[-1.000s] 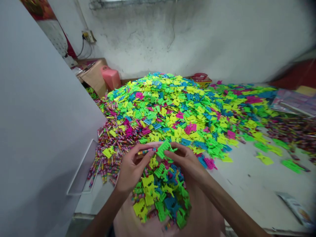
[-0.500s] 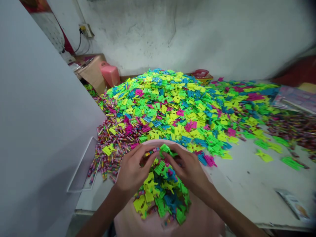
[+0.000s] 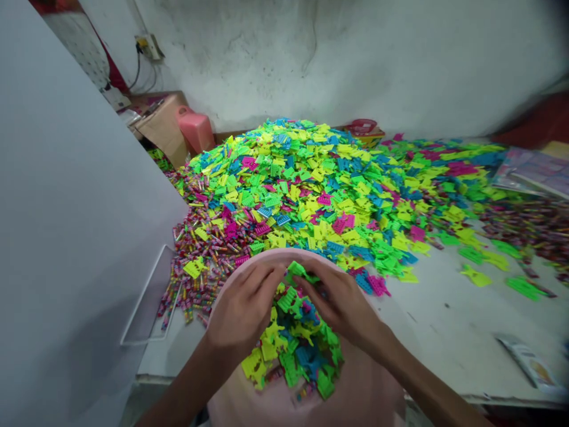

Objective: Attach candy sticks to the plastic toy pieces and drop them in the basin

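Lower now than a moment ago: the left hand (image 3: 242, 311) and the right hand (image 3: 335, 305), backs up, closed in over the mound instead of raised and spread. Fingers curled down and pressed close, tips almost meeting, any pinch hidden beneath them, so what they hold, if anything, impossible to tell. The striped stick from the earlier left-hand grip, out of sight. Just at the right hand's fingertips, a bright green comb-shaped plastic piece (image 3: 297, 270), resting on a mound of green, yellow and blue plastic pieces (image 3: 291, 344) inside a pink basin (image 3: 355, 391), which sits at the near edge of the desk (image 3: 444, 332).

Beyond the basin rim, a huge heap of neon plastic pieces (image 3: 302, 178) spreading toward the far edge and the right side of the desk. Along its left flank, a drift of striped sticks (image 3: 200, 279). Near the right edge, a foil packet (image 3: 528, 363) and, further back, printed sheets (image 3: 533, 172). Past the far-left corner, a pink stool (image 3: 195, 131) beside a cardboard box (image 3: 162, 127). Blocking the left side of the view, a tall white panel (image 3: 80, 207).
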Demonstrator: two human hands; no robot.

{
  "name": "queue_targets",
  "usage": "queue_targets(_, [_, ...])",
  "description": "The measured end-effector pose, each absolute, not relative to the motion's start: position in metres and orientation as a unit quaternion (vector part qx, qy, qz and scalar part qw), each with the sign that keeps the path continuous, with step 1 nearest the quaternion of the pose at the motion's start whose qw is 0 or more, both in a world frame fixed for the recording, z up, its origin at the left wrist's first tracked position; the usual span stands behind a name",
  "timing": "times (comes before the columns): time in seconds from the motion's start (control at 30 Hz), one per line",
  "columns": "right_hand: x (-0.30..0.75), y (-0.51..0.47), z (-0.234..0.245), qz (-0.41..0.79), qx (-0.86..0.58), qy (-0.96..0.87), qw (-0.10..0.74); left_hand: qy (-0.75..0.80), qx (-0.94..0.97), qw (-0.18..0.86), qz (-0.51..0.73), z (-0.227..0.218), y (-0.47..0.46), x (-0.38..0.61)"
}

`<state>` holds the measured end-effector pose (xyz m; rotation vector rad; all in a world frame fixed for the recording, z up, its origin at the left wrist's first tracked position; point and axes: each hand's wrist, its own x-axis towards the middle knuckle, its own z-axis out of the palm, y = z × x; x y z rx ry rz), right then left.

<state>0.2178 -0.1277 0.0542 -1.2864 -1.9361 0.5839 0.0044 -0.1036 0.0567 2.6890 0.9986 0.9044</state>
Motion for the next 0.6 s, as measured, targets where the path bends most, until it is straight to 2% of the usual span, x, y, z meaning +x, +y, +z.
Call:
queue_targets(0.2, [0.233,-0.117,0.056,0.332,-0.428,-0.773,0.329,0.284,0.878,0.245,0.298,0.069,-0.087,-0.005])
queue_targets(0.4, [0.226,-0.116,0.047,0.376,-0.446,-0.738,0.340,0.277,0.877,0.242,0.308,0.065,-0.087,-0.004])
queue_targets(0.5, [0.233,-0.109,0.050,0.413,-0.434,-0.740,0.306,0.267,0.880,0.270,0.284,0.064,-0.084,-0.008])
queue_targets(0.6, [0.259,-0.088,0.040,0.379,-0.512,-0.713,0.294,0.341,0.856,0.295,0.251,0.052,-0.064,-0.029])
